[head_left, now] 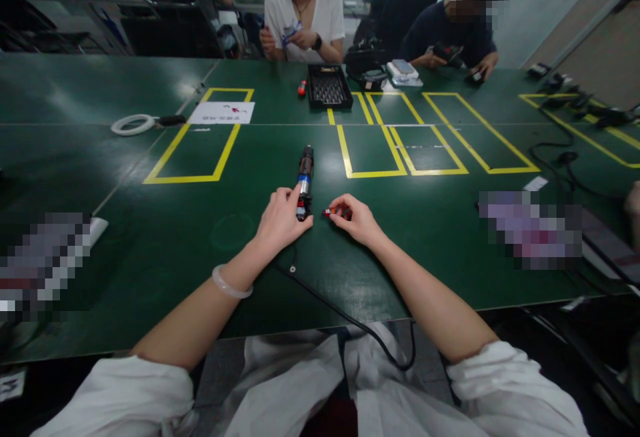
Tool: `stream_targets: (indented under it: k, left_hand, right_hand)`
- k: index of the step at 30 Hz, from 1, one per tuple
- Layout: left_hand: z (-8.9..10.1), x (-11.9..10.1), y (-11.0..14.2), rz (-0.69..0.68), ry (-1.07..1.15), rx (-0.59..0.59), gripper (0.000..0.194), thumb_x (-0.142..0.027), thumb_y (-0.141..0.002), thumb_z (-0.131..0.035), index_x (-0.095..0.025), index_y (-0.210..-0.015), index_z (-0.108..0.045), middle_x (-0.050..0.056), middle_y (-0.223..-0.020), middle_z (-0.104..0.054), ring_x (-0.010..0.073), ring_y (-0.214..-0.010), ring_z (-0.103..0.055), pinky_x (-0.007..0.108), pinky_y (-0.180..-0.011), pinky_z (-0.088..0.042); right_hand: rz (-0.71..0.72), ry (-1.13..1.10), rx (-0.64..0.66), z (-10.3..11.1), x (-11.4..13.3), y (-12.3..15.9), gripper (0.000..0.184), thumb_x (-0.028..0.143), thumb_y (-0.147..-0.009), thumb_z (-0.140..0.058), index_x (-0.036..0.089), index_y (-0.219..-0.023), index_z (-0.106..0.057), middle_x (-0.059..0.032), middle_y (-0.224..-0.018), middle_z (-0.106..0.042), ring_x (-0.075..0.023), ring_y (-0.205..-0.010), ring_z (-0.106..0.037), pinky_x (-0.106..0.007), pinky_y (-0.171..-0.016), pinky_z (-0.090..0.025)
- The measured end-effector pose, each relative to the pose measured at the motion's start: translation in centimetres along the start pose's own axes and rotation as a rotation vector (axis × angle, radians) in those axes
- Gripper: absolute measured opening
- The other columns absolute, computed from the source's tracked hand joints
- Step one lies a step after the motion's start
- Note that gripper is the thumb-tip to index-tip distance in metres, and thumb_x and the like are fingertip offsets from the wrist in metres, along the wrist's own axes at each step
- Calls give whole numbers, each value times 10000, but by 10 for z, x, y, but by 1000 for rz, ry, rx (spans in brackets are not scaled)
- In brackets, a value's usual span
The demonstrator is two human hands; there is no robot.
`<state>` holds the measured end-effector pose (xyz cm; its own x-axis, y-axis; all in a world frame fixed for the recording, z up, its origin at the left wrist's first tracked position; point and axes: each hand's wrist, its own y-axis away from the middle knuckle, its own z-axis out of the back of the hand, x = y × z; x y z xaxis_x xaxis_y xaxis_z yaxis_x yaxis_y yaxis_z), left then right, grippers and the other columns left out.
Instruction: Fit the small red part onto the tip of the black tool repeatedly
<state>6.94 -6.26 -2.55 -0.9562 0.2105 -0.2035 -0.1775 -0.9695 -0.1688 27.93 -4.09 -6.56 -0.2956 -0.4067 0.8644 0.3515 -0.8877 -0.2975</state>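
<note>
My left hand [281, 219] is closed round the near end of a slim cylindrical power tool [305, 167], which lies on the green table with its narrow tip pointing away. The tool is dark, with a blue band, a silver section and red and black parts at the near end. A black cord [345, 315] with a small ring on it runs from under this hand over the table edge. Just to the right, the fingertips of my right hand [358, 218] pinch a small red-orange and black part [328, 212]; its kind is too small to make out.
Yellow tape rectangles [377, 174] mark the table [240, 317]. A black tray [330, 105] and a small red object [302, 88] stand at the far side. A paper sheet [223, 112] and coiled white cable [133, 124] lie left. People sit opposite; a blurred device [530, 230] lies right.
</note>
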Motion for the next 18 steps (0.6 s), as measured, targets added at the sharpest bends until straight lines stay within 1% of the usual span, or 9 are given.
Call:
stream_targets:
  k: [3,6,8,11,14,16,18]
  left_hand:
    - [-4,-19,7,-59,33,9,736,-403,-815,-613,-164,-1474,-390,153,-1244,-498,309,-1105,-508,400,-900,-502]
    - [-6,-27,12,-105,46,11,733,-388,-824,-601,-156,-1485,-382,149,-1241,-505,299,-1105,-504,392,-928,-488]
    - [-7,-29,14,-119,37,14,724,-393,-835,-590,-156,-1488,-385,148,-1246,-508,297,-1109,-504,391,-940,-478]
    - [-5,-28,15,-114,4,23,708,-421,-848,-580,-179,-1488,-397,146,-1257,-510,299,-1095,-516,395,-902,-481]
    - [-4,-28,14,-107,-21,30,723,-444,-851,-582,-195,-1501,-384,148,-1260,-512,302,-1082,-527,395,-871,-478]
    - [-4,-28,14,-105,-36,27,720,-450,-855,-579,-196,-1501,-385,148,-1256,-516,302,-1082,-528,393,-866,-473]
    - [-4,-29,15,-104,-47,22,713,-458,-857,-579,-195,-1494,-396,146,-1254,-518,304,-1083,-527,391,-862,-470]
  right_hand:
    - [12,16,-5,0,-1,1,131,202,-802,-636,181,-924,-593,2,-805,-592,-127,-692,-557,-258,-649,-438]
    - [30,52,14,0,0,1,132,172,-793,-636,185,-915,-585,7,-798,-581,-130,-702,-552,-261,-666,-440]
    - [53,75,38,0,1,2,147,155,-796,-640,185,-930,-588,5,-818,-579,-129,-709,-549,-261,-676,-442]
    - [101,85,64,2,1,2,152,149,-814,-655,180,-956,-610,-5,-856,-576,-129,-723,-553,-261,-687,-449]
    - [144,95,80,4,2,2,88,174,-836,-671,178,-924,-661,-26,-892,-583,-141,-778,-570,-267,-714,-466]
    - [143,94,82,5,3,2,70,188,-850,-668,180,-914,-696,-40,-922,-592,-141,-786,-578,-271,-726,-479]
    - [120,89,84,5,5,2,91,196,-854,-665,182,-926,-719,-44,-918,-610,-136,-756,-584,-272,-714,-487]
